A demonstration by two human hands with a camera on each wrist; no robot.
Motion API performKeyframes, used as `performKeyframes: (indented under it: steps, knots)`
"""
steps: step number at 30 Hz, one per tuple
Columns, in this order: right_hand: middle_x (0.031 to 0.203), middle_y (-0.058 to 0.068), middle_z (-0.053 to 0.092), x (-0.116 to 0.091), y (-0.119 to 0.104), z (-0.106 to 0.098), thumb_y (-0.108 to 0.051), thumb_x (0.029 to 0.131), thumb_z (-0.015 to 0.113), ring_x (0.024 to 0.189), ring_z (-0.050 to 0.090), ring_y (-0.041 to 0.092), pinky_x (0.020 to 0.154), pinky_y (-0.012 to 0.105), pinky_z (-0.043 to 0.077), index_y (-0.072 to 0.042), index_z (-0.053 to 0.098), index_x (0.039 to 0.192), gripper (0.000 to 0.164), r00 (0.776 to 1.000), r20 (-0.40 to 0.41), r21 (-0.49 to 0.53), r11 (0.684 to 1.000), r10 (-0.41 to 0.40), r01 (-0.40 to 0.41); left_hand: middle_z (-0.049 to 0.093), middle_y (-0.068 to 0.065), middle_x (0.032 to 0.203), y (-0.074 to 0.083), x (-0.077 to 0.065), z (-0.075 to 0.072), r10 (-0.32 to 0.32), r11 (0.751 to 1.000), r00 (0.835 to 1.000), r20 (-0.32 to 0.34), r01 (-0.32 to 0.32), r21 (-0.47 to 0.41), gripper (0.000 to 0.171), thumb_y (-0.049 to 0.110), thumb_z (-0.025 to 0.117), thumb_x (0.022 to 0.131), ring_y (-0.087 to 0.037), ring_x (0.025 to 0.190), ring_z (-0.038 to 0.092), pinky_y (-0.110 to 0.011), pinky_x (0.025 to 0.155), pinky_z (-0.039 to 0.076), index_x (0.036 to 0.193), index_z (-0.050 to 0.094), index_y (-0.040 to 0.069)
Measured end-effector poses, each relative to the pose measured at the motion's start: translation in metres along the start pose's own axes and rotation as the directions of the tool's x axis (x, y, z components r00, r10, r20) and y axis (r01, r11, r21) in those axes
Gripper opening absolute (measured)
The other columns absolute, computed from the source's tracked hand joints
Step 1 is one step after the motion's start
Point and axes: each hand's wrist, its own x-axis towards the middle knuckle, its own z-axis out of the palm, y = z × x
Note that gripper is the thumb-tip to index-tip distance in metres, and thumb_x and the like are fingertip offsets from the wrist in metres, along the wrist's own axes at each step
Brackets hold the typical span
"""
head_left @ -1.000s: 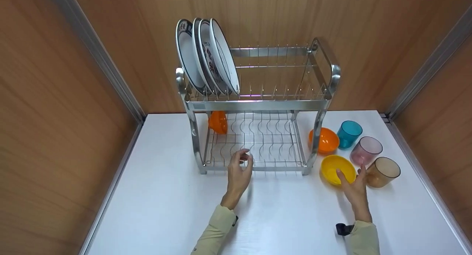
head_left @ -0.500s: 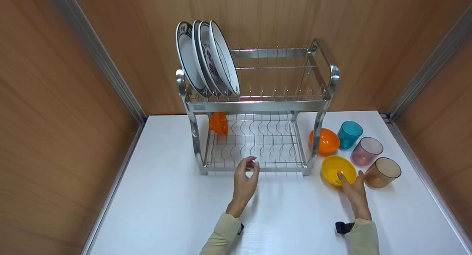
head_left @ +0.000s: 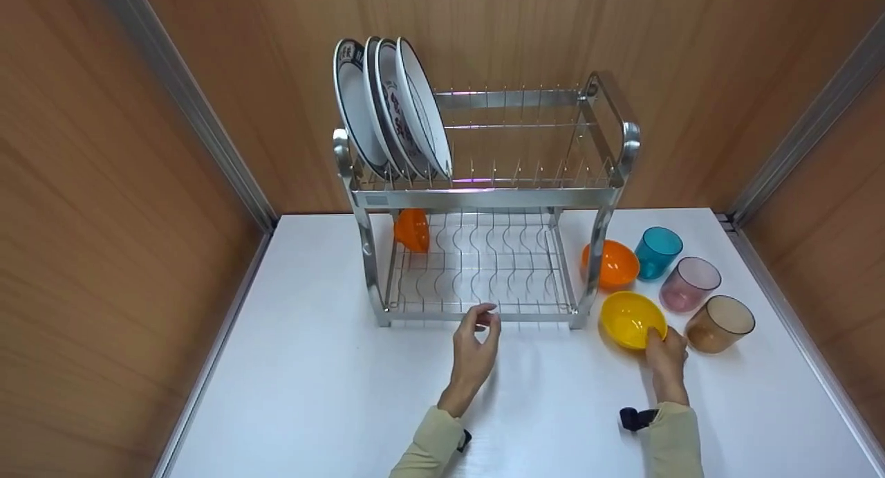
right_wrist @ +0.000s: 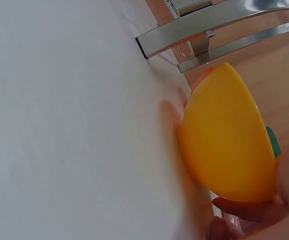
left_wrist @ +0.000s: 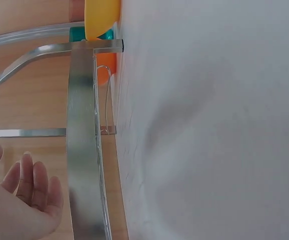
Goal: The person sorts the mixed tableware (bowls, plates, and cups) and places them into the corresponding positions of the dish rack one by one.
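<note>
My right hand (head_left: 666, 357) pinches the near right rim of a yellow bowl (head_left: 626, 319), thumb inside and fingers beneath the outer wall. In the right wrist view the yellow bowl (right_wrist: 224, 140) looks slightly tilted over the white table. My left hand (head_left: 476, 353) hovers before the front bar of a two-tier metal dish rack (head_left: 477, 200), fingers loosely bent and holding nothing. The left wrist view shows this left hand (left_wrist: 27, 200) beside the rack. An orange bowl (head_left: 413, 230) stands on its side at the lower tier's left. Another orange bowl (head_left: 617, 265) sits right of the rack.
Several white plates (head_left: 423, 111) with dark rims stand upright at the upper tier's left. Right of the bowls are a teal cup (head_left: 657, 253), a pink cup (head_left: 689, 284) and an amber cup (head_left: 719, 324). Wooden panels (head_left: 124, 256) enclose the white table (head_left: 297, 367).
My right hand has closed from spread fingers onto the yellow bowl's rim. My left hand has moved right and toward me, away from the rack's lower tier.
</note>
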Motion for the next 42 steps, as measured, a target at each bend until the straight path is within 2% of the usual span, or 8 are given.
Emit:
performKeyframes:
  steps: [3,7,10,21,28,32,36,42]
  knots:
    - [0.137,0.027,0.040,0.000,0.000,0.000,-0.027,0.101,0.026,0.120,0.033,0.035,0.109,0.050,0.020,0.010,0.036,0.138,0.053,1.000,-0.011,0.035,0.999,0.016,-0.016,0.061,0.006,0.095,0.002,-0.003,0.004,-0.031,0.999,0.999,0.015,0.031,-0.012,0.023,0.019,0.057,0.096,-0.009,0.088,0.057,-0.038,0.078,0.051,0.113,0.060,0.005]
    - [0.150,0.024,0.024,-0.002,-0.001,0.001,-0.034,0.102,0.020,0.133,0.025,0.033,0.114,0.046,0.015,0.004,0.017,0.148,0.060,0.997,0.034,0.134,0.988,0.070,-0.073,0.061,0.008,0.094,0.002,-0.006,0.007,-0.068,0.998,0.997,0.022,0.068,-0.003,0.021,0.021,0.057,0.096,-0.008,0.088,0.057,-0.033,0.078,0.050,0.113,0.061,0.010]
    - [0.153,0.021,0.019,-0.004,0.000,0.001,-0.038,0.103,0.019,0.135,0.023,0.031,0.115,0.043,0.015,0.001,0.011,0.150,0.062,0.997,0.039,0.198,0.978,0.061,-0.067,0.061,0.009,0.094,0.001,-0.009,0.008,-0.079,0.997,0.997,0.025,0.080,-0.005,0.020,0.022,0.056,0.096,-0.007,0.088,0.057,-0.032,0.078,0.050,0.112,0.060,0.011]
    - [0.149,0.010,0.031,-0.018,0.004,0.000,-0.048,0.100,0.025,0.127,0.032,0.020,0.114,0.036,0.022,-0.008,0.025,0.148,0.063,0.998,-0.061,0.283,0.959,-0.011,0.028,0.061,0.008,0.097,0.006,-0.018,0.015,-0.179,0.982,0.982,0.061,0.183,-0.056,0.023,0.028,0.055,0.097,-0.008,0.089,0.058,-0.028,0.080,0.050,0.112,0.061,0.013]
    - [0.149,0.004,0.029,-0.034,-0.005,-0.003,-0.060,0.094,0.029,0.126,0.032,0.017,0.113,0.034,0.024,-0.019,0.024,0.149,0.070,1.000,-0.015,0.318,0.948,0.019,-0.013,0.062,0.006,0.100,0.013,-0.025,0.024,-0.233,0.965,0.969,0.086,0.241,-0.103,0.025,0.032,0.054,0.097,-0.008,0.092,0.058,-0.028,0.081,0.050,0.111,0.062,0.014]
    - [0.148,0.003,0.030,-0.042,-0.010,-0.003,-0.065,0.090,0.032,0.125,0.034,0.018,0.111,0.031,0.027,-0.020,0.022,0.150,0.076,0.999,0.038,0.339,0.940,0.028,-0.040,0.061,0.006,0.099,0.018,-0.028,0.031,-0.257,0.954,0.962,0.096,0.269,-0.133,0.019,0.026,0.053,0.098,-0.012,0.093,0.058,-0.031,0.081,0.050,0.110,0.061,0.013]
    - [0.143,0.003,0.034,-0.052,-0.017,-0.001,-0.067,0.089,0.032,0.121,0.038,0.017,0.104,0.023,0.036,-0.018,0.024,0.150,0.078,0.996,0.089,0.351,0.935,0.030,-0.059,0.060,0.004,0.100,0.023,-0.029,0.038,-0.312,0.928,0.942,0.123,0.329,-0.172,0.020,0.020,0.052,0.099,-0.017,0.095,0.059,-0.030,0.082,0.050,0.112,0.060,0.009]
    - [0.130,0.002,0.044,-0.075,-0.031,0.005,-0.059,0.094,0.035,0.112,0.045,0.014,0.087,0.013,0.044,-0.012,0.032,0.145,0.069,0.995,0.098,0.418,0.908,-0.008,-0.033,0.060,-0.001,0.100,0.026,-0.030,0.048,-0.351,0.889,0.918,0.182,0.388,-0.244,0.026,0.032,0.051,0.098,-0.020,0.094,0.060,-0.025,0.079,0.052,0.112,0.060,0.012]
